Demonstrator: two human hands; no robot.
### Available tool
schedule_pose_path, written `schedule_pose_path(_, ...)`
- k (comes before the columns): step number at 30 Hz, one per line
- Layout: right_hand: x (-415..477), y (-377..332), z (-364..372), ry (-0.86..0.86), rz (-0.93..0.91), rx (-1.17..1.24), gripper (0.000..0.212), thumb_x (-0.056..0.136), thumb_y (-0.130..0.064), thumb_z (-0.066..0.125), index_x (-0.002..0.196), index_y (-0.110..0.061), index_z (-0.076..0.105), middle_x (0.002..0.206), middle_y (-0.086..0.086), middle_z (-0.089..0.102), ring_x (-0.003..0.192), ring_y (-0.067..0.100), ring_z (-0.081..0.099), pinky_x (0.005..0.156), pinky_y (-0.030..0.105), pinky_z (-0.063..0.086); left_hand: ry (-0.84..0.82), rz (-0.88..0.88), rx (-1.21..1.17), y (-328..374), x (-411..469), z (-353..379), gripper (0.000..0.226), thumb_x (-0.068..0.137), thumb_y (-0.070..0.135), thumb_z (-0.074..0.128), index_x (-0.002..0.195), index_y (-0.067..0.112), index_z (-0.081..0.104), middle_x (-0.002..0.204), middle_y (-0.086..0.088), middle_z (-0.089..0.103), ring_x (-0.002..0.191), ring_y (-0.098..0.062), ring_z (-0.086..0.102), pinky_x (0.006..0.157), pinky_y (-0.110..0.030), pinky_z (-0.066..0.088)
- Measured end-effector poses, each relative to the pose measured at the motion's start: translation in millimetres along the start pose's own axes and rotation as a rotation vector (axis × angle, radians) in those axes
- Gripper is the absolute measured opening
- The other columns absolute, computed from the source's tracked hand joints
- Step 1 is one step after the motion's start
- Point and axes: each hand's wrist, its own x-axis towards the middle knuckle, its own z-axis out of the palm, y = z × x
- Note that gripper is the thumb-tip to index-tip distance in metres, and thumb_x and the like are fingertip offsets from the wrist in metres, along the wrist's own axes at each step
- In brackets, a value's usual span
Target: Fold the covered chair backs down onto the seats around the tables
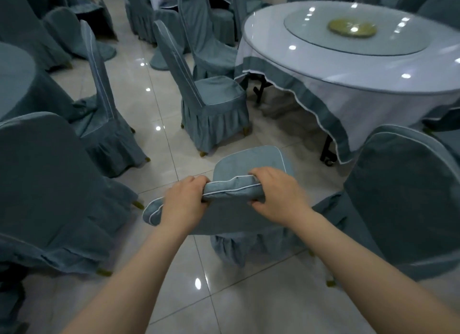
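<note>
Centrally, both bare hands grip the top edge of a blue-grey covered chair back (231,188), which is bent forward and low over its own seat (254,158). Left hand (185,200): fingers curled over the piped rim, closed on the fabric at the left part of the edge. Right hand (276,197): fingers wrapped over the same rim further right, thumb beneath, likewise clamped on the fabric. Between the two hands the white piping runs along a bunched fold of cloth. A loose corner of the cover (153,213) sticks out to the left of the left hand. Below the hands, the pleated skirt (234,248) of this chair hangs toward the pale glossy tiled floor (174,271).

Beyond the seat stands a round table (348,67) with a white cloth edged in blue-grey, carrying a glass turntable (353,37) with a gold disc (352,27) at its centre. An upright covered chair (206,102) stands just beside the table's left edge, its seat facing the table; a second upright chair (102,97) stands further left, facing away. Two more covered chair backs (44,184) fill the near left and near right (410,197) margins, both upright. Further chairs and tables appear at the top, blurred.
</note>
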Motion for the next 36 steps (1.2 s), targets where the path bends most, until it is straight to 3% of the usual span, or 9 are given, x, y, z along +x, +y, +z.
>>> schedule_pose_path(5, 4.1, -0.7, -3.8, -0.03, 0.064, -0.179, 0.044, 0.074, -0.051, 0.068, 0.108, -0.028, 0.053, 0.106, -0.005, 0.063, 0.1, 0.023, 0.058, 0.078, 0.035, 0.033, -0.101, 0.1, -0.136, 26.2, 9.8, 4.5, 0.024, 0.077, 0.027, 0.069, 0.099, 0.028, 0.059, 0.089, 0.009, 0.059, 0.08, -0.014, 0.053, 0.067, -0.027, 0.037)
schedule_pose_path(9, -3.5, 26.9, -11.4, -0.05, 0.125, -0.189, 0.038, 0.075, -0.055, 0.067, 0.094, -0.027, 0.05, 0.097, -0.005, 0.064, 0.091, 0.023, 0.06, 0.071, 0.035, 0.032, -0.162, 0.187, -0.148, 38.4, 20.6, 11.0, 0.02, 0.077, 0.033, 0.071, 0.084, 0.031, 0.052, 0.078, 0.013, 0.051, 0.073, -0.009, 0.046, 0.056, -0.021, 0.029)
schedule_pose_path(11, -6.1, 39.0, -12.6, -0.049, 0.15, -0.18, 0.037, 0.075, -0.055, 0.067, 0.092, -0.028, 0.048, 0.096, -0.004, 0.064, 0.09, 0.024, 0.06, 0.068, 0.034, 0.03, -0.151, 0.218, -0.115, 50.6, 27.5, 16.8, 0.022, 0.078, 0.034, 0.069, 0.082, 0.031, 0.048, 0.077, 0.012, 0.049, 0.073, -0.011, 0.046, 0.055, -0.022, 0.027)
schedule_pose_path(18, -15.8, 89.9, -1.2, -0.093, 0.311, -0.119, 0.039, 0.077, -0.051, 0.067, 0.085, -0.026, 0.038, 0.088, -0.003, 0.059, 0.082, 0.024, 0.059, 0.063, 0.033, 0.03, -0.206, 0.365, 0.007, 99.4, 69.3, 38.6, 0.023, 0.081, 0.032, 0.067, 0.095, 0.019, 0.054, 0.097, -0.005, 0.057, 0.091, -0.027, 0.053, 0.074, -0.036, 0.039)
schedule_pose_path(27, 12.0, 123.8, 20.3, -0.123, 0.317, -0.068, 0.037, 0.076, -0.054, 0.064, 0.085, -0.025, 0.042, 0.083, -0.004, 0.056, 0.076, 0.023, 0.057, 0.056, 0.031, 0.031, -0.103, 0.506, 0.046, 96.3, 118.9, 61.0, 0.017, 0.07, 0.013, 0.069, 0.082, 0.015, 0.056, 0.082, -0.007, 0.056, 0.077, -0.031, 0.055, 0.063, -0.037, 0.039)
schedule_pose_path(32, 44.9, 125.5, 35.9, -0.072, 0.336, -0.079, 0.041, 0.074, -0.06, 0.061, 0.077, -0.028, 0.036, 0.071, -0.01, 0.042, 0.062, 0.017, 0.042, 0.052, 0.029, 0.028, -0.069, 0.567, 0.047, 75.3, 152.5, 60.3, 0.021, 0.065, 0.009, 0.072, 0.079, 0.014, 0.058, 0.078, -0.006, 0.056, 0.071, -0.031, 0.055, 0.059, -0.033, 0.035)
schedule_pose_path(36, 89.0, 121.4, 39.5, -0.064, 0.386, -0.048, 0.042, 0.073, -0.06, 0.063, 0.078, -0.028, 0.037, 0.075, -0.009, 0.048, 0.068, 0.02, 0.05, 0.055, 0.031, 0.032, -0.071, 0.577, 0.042, 54.9, 197.1, 56.9, 0.021, 0.066, 0.009, 0.07, 0.083, 0.014, 0.059, 0.083, -0.007, 0.058, 0.077, -0.031, 0.055, 0.064, -0.036, 0.038)
